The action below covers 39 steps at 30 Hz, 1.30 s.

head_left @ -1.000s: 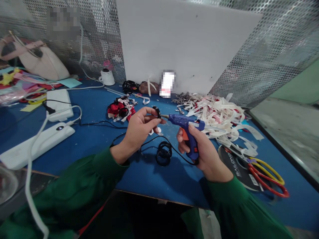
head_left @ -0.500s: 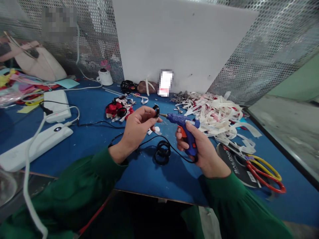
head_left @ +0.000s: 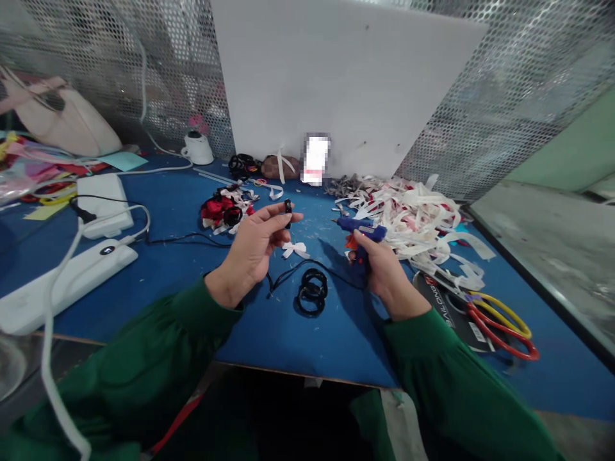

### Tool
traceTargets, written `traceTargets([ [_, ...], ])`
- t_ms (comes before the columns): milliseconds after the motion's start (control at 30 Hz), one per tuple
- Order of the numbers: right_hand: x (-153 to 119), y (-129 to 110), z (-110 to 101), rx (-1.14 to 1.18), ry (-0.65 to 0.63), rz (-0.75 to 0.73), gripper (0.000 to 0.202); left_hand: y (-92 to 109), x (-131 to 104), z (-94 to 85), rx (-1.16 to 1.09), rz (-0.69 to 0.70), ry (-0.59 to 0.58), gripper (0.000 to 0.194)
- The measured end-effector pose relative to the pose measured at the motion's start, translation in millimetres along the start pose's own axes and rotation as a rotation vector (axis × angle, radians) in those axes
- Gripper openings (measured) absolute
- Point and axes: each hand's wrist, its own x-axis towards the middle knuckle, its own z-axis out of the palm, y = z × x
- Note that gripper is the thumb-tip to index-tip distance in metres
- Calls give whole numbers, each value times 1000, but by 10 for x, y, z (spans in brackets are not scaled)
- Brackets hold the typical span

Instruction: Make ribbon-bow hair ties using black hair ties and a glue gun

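Black band (head_left: 287,212) sits pinched at the tip of the left hand (head_left: 250,248); right hand (head_left: 383,267) grips glue gun (head_left: 354,224)

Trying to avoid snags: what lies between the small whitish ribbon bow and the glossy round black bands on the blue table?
A thin black cable crosses between the ribbon bow and the black bands, as the head view shows.

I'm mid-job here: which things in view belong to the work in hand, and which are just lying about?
Likely part of the job:
black ring, in the left hand
blue glue gun, in the right hand
pale bow
loose black rings

Apparently just lying about:
scissors
white cup
handbag
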Motion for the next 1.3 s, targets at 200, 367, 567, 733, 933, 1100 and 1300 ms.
traceTargets([
  [200,173,93,-94,-212,-5,-6,31,3,62,-27,-39,12,43,21],
  [367,184,-23,-208,-466,38,-53,32,-26,100,-33,-28,12,62,21],
  [567,-14,-133,-159,-1378,323,-581,34,-31,101,-14,-23,13,69,17],
  [733,19,-10,314,-1257,-122,-505,25,-35,90,7,-12,11,82,15],
  [933,225,65,689,-1287,-229,-202,33,-39,72,19,8,6,69,17],
  [1100,200,186,730,-1270,-150,-216,16,-46,54,28,20,-11,56,19],
  [1300,134,247,664,-1106,-165,-322,11,-76,68,13,25,-14,62,19],
])
